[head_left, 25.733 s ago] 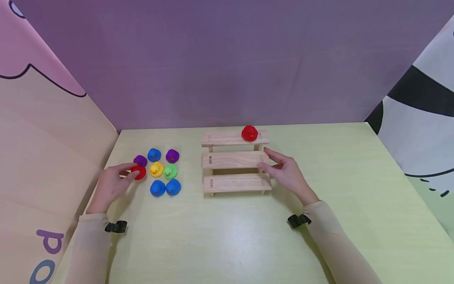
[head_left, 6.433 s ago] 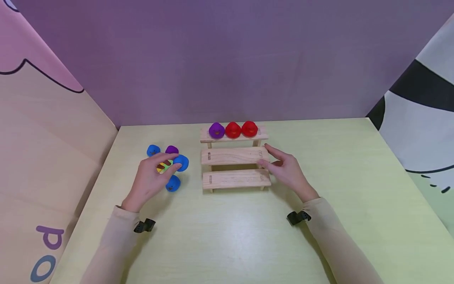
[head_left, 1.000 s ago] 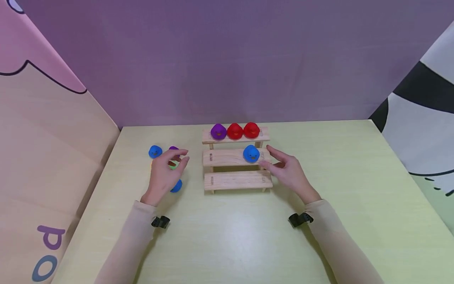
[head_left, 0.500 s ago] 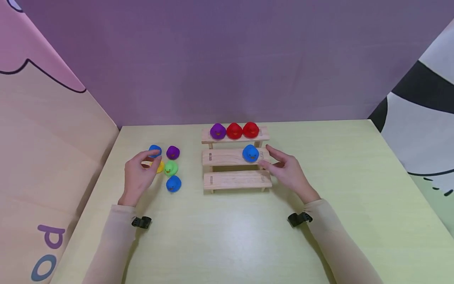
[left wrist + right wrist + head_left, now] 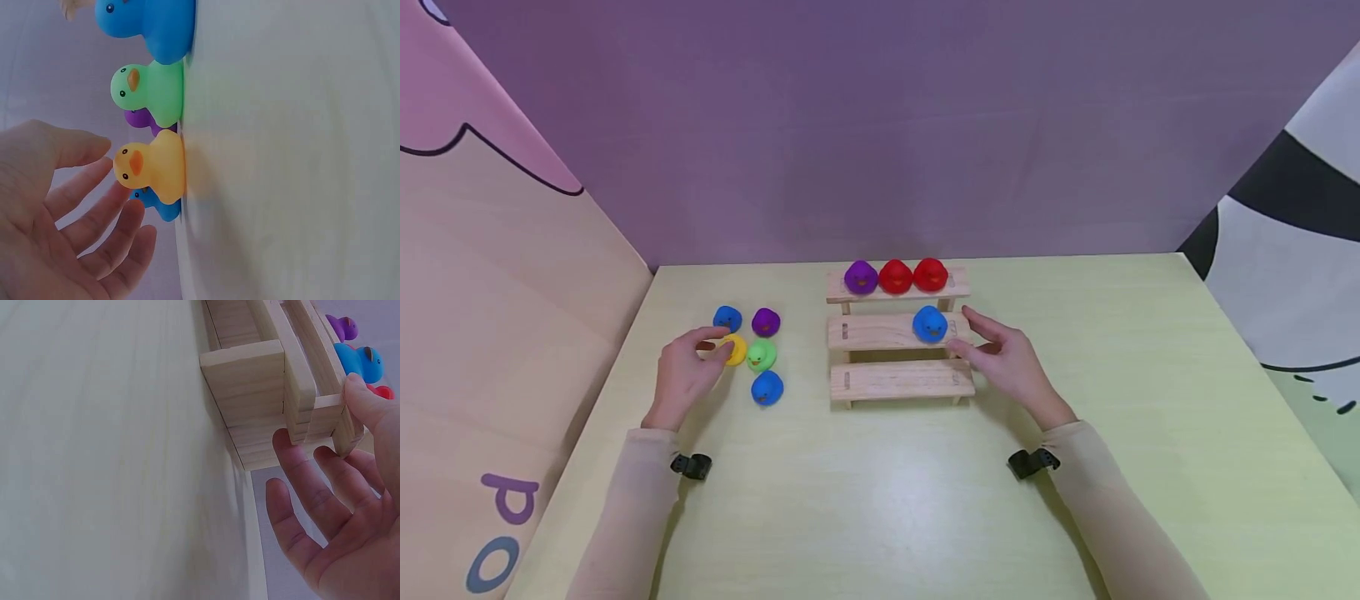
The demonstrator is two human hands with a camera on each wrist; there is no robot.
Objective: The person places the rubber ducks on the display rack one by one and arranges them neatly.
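Around the yellow rubber duck [image 5: 735, 350] my left hand [image 5: 687, 375] spreads its thumb and fingers. The left wrist view shows the thumb just short of the duck's head, with no clear grip. Beside it stand a green duck [image 5: 762, 356], two blue ducks [image 5: 727, 318], [image 5: 767, 388] and a purple duck [image 5: 766, 322]. My right hand [image 5: 1009, 363] holds the right end of the three-step wooden stand [image 5: 880, 332], thumb on the middle step and fingertips below. That step bears a blue duck [image 5: 930, 324]; the top one bears a purple [image 5: 861, 277] and two red ducks [image 5: 896, 277], [image 5: 931, 275].
The pale tabletop [image 5: 880, 492] runs to a purple backdrop [image 5: 880, 133] close behind the stand. Printed side panels [image 5: 512, 317] border the table left and right. Black straps with cameras [image 5: 691, 467] sit on both wrists.
Since the earliest frame, a red and a purple duck joined the top step, and a blue one the middle. Lately my left hand moved left to the yellow duck; my right hand stayed put.
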